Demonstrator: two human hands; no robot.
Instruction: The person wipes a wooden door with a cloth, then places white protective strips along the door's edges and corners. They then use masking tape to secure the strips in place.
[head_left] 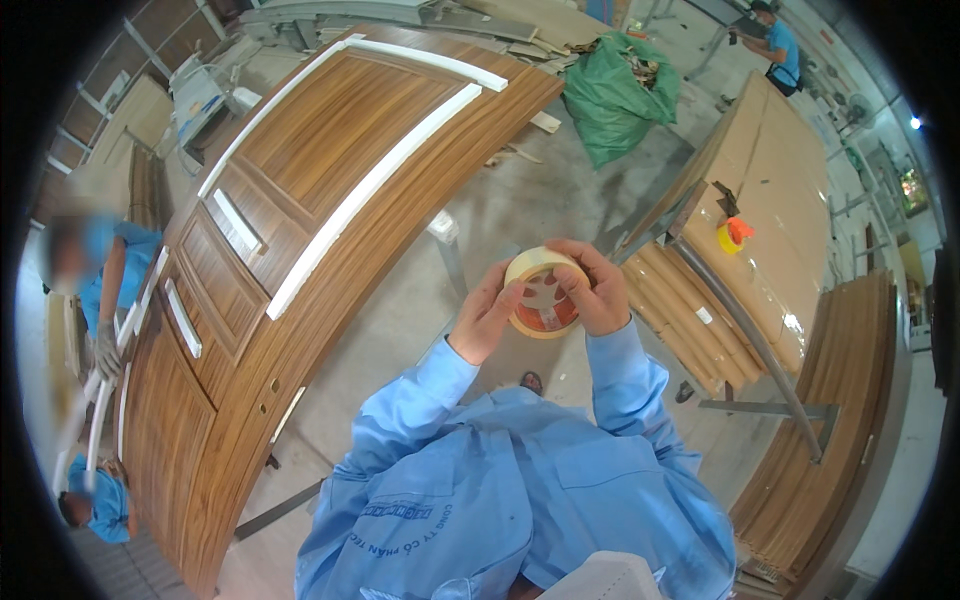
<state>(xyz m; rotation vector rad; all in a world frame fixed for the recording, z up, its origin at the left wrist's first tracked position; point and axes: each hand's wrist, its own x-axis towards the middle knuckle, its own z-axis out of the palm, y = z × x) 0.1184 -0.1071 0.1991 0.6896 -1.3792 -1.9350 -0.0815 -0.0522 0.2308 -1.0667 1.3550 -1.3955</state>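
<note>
Between my two hands, in front of my chest, is a roll of pale cream tape (pixel 541 268) with a reddish label inside its core. My left hand (pixel 487 310) grips the roll's left side, thumb on the near face. Closed round the right side is my right hand (pixel 597 290), its thumb bent over the rim. The fingers behind the roll are partly hidden. Left of my hands lies a brown wood-grain panelled door (pixel 330 270), bearing white strips (pixel 375 200) along the edges of its panels.
On the right, a stack of wrapped boards (pixel 765 180) carries a yellow-and-orange tape dispenser (pixel 735 235). A metal bar (pixel 740 320) runs along its near side. Beyond stands a green sack (pixel 620 100). At far left, a gloved co-worker (pixel 115 275) holds white strips; more people are farther off.
</note>
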